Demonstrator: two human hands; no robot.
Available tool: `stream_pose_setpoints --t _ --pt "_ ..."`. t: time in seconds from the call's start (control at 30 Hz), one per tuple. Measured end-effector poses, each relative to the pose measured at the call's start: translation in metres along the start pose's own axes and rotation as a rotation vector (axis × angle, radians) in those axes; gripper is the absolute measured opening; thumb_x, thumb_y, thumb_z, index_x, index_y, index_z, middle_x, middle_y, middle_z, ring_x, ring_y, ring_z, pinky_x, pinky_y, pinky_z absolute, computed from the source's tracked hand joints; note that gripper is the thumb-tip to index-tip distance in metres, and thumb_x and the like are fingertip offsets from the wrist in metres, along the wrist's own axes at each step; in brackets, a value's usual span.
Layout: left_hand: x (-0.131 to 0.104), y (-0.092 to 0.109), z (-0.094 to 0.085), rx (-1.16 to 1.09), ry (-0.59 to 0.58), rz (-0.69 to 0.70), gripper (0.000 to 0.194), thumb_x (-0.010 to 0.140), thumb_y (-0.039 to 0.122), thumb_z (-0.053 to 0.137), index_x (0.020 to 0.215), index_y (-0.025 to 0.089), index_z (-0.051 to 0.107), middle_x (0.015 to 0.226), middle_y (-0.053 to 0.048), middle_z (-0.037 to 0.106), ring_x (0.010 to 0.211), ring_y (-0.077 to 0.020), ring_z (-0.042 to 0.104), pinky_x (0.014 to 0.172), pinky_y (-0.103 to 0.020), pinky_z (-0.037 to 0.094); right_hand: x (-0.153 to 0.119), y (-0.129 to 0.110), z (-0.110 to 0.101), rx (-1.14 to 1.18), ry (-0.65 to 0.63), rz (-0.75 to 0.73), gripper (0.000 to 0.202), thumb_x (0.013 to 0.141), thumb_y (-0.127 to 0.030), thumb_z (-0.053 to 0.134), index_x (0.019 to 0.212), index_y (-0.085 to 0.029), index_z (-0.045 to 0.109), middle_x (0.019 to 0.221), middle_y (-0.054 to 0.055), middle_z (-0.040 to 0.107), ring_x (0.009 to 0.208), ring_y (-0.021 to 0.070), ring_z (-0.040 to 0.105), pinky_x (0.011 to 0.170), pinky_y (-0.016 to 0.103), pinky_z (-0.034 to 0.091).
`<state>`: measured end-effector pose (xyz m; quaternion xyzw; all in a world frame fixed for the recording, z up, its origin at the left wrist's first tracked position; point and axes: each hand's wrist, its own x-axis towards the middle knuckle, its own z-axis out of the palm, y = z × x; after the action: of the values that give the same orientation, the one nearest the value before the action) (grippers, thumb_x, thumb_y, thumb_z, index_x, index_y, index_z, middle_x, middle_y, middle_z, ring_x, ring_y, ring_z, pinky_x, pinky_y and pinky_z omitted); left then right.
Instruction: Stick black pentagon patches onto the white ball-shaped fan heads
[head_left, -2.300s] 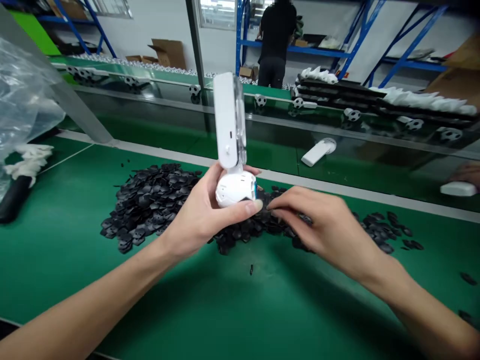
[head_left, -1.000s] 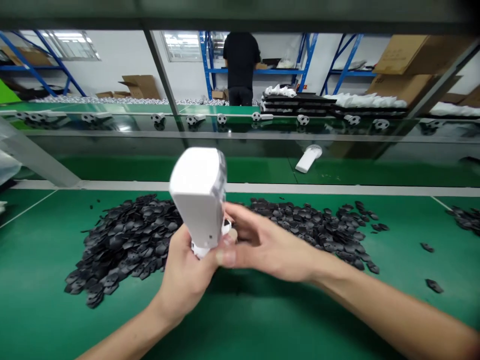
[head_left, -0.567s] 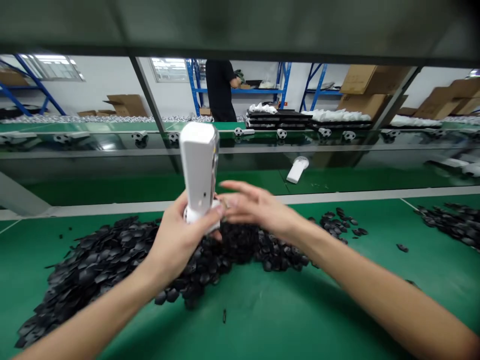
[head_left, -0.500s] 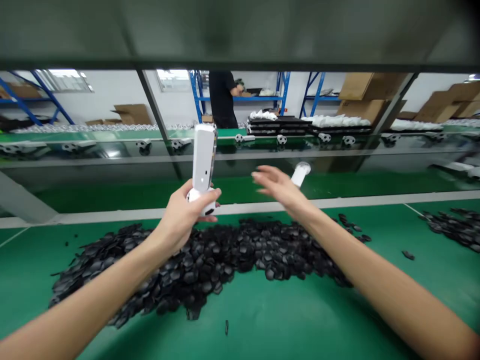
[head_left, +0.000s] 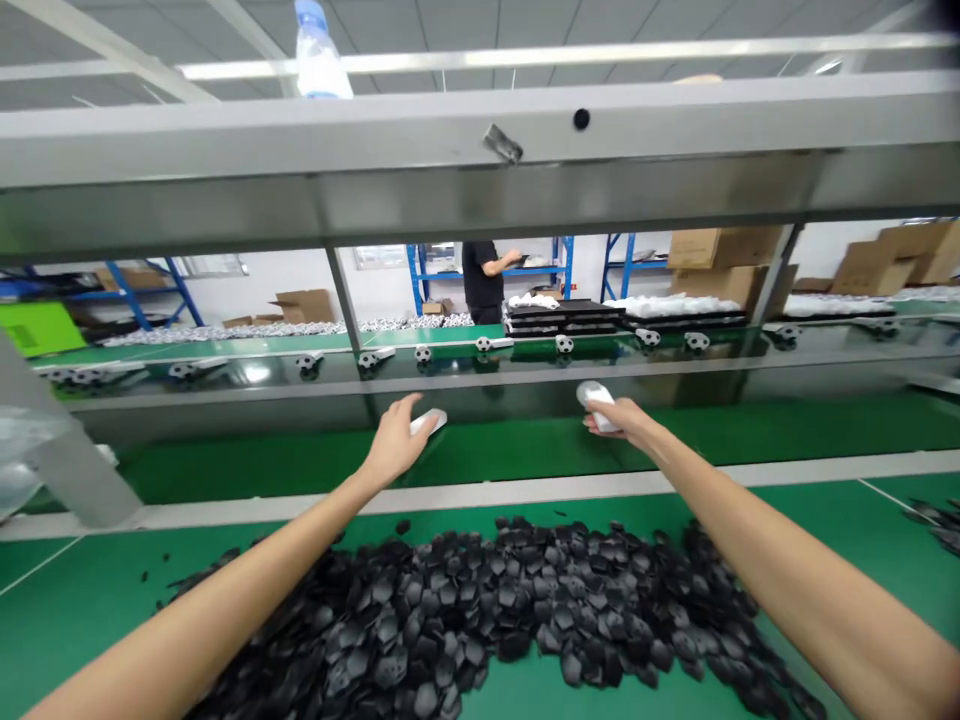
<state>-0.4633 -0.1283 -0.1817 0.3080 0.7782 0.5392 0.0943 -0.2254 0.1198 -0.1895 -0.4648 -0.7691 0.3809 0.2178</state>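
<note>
My left hand (head_left: 397, 440) is stretched over the green belt, its finger and thumb apart around a white plastic handle piece (head_left: 430, 420). The hand hides that piece's near end; no firm grip shows. To the right, my right hand (head_left: 626, 420) closes around another white handle piece (head_left: 602, 408), whose round end (head_left: 590, 392) points away from me. Below both forearms, a wide heap of small black pentagon-like pieces (head_left: 510, 595) lies on the green worktop (head_left: 517, 690).
A pale rail (head_left: 487, 495) separates the worktop from the green belt (head_left: 510, 445). Farther back, several white pieces with football-patterned ends (head_left: 564, 344) lie along a ledge. A grey shelf beam (head_left: 420, 130) crosses overhead, bearing a bottle (head_left: 319, 55). Another person (head_left: 482, 280) stands beyond.
My left hand has moved forward and lowered its white piece from upright to a slant over the belt. My right hand, open before, has closed on the other white piece. The view has tilted up.
</note>
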Motion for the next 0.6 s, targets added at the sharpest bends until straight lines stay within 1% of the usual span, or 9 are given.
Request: stream_pose_setpoints --t 0.1,0.17,0.2,0.23,0.27,0.33,0.4,0.5,0.6 --pt "-0.027 0.028 0.016 -0.233 -0.114 -0.045 0.058 0.103 0.060 0.064 0.142 0.018 0.059 0.143 -0.021 0.066 0.125 -0.0330 0.070 0.104 -0.048 0.060 -0.043 -0.024 0.013 0.008 -0.226 -0.259 0.036 0.105 -0.023 0.067 0.138 -0.011 0.060 0.108 0.010 0.076 0.086 0.0179 0.075 0.078 0.030 0.063" --pt "-0.045 0.047 0.023 -0.402 -0.197 -0.079 0.064 0.096 0.074 0.063 0.128 0.019 0.064 0.128 -0.021 0.074 0.106 -0.0313 0.077 0.088 -0.044 0.065 -0.084 -0.039 0.025 -0.030 -0.335 -0.441 0.051 0.096 -0.025 0.077 0.143 -0.019 0.059 0.114 0.009 0.078 0.092 0.0224 0.076 0.080 0.031 0.060" --pt "-0.054 0.055 0.026 -0.475 -0.203 -0.086 0.059 0.094 0.073 0.065 0.117 0.019 0.066 0.120 -0.017 0.075 0.099 -0.0278 0.077 0.084 -0.040 0.065 -0.105 -0.046 0.032 -0.074 -0.347 -0.557 0.054 0.092 -0.020 0.079 0.143 -0.021 0.060 0.125 0.009 0.076 0.104 0.0261 0.075 0.086 0.033 0.059" --pt "-0.062 0.063 0.027 -0.539 -0.178 -0.088 0.049 0.093 0.066 0.071 0.108 0.020 0.065 0.112 -0.012 0.076 0.092 -0.0228 0.076 0.082 -0.035 0.064 -0.126 -0.052 0.040 -0.225 -0.265 -0.772 0.053 0.094 -0.019 0.072 0.145 -0.019 0.059 0.133 0.013 0.073 0.110 0.0310 0.074 0.087 0.037 0.058" --pt "-0.070 0.069 0.027 -0.599 -0.140 -0.086 0.040 0.091 0.056 0.077 0.104 0.022 0.063 0.104 -0.007 0.075 0.086 -0.0177 0.073 0.081 -0.030 0.062 -0.145 -0.058 0.048 -0.341 -0.161 -0.864 0.053 0.097 -0.020 0.066 0.149 -0.016 0.055 0.136 0.017 0.071 0.107 0.0341 0.074 0.083 0.039 0.058" --pt "-0.086 0.079 0.025 -0.778 -0.027 -0.051 0.031 0.088 0.040 0.082 0.097 0.022 0.059 0.086 0.001 0.068 0.072 -0.0129 0.065 0.075 -0.029 0.060 -0.176 -0.066 0.063 -0.448 -0.005 -0.943 0.056 0.101 -0.022 0.057 0.155 -0.011 0.049 0.140 0.023 0.067 0.103 0.0369 0.075 0.075 0.039 0.058" --pt "-0.101 0.085 0.018 -0.905 0.074 -0.016 0.025 0.090 0.030 0.081 0.093 0.022 0.058 0.078 0.005 0.061 0.068 -0.0105 0.059 0.074 -0.028 0.058 -0.197 -0.069 0.076 -0.419 0.063 -0.935 0.058 0.105 -0.025 0.053 0.159 -0.007 0.043 0.146 0.026 0.062 0.106 0.0382 0.074 0.071 0.038 0.058" --pt "-0.120 0.087 -0.003 -0.960 0.159 -0.008 0.018 0.096 0.024 0.076 0.092 0.023 0.058 0.076 0.006 0.058 0.070 -0.0095 0.056 0.072 -0.026 0.055 -0.212 -0.065 0.080 -0.248 -0.027 -0.998 0.059 0.109 -0.031 0.055 0.161 -0.006 0.042 0.152 0.023 0.058 0.122 0.0363 0.068 0.086 0.041 0.060" --pt "-0.137 0.077 -0.038 -0.938 0.202 0.008 0.013 0.097 0.019 0.071 0.093 0.021 0.059 0.077 0.003 0.060 0.070 -0.0106 0.054 0.062 -0.023 0.050 -0.221 -0.050 0.067 -0.064 -0.159 -1.051 0.043 0.110 -0.036 0.062 0.146 -0.012 0.060 0.142 0.013 0.068 0.125 0.0290 0.063 0.104 0.040 0.052"
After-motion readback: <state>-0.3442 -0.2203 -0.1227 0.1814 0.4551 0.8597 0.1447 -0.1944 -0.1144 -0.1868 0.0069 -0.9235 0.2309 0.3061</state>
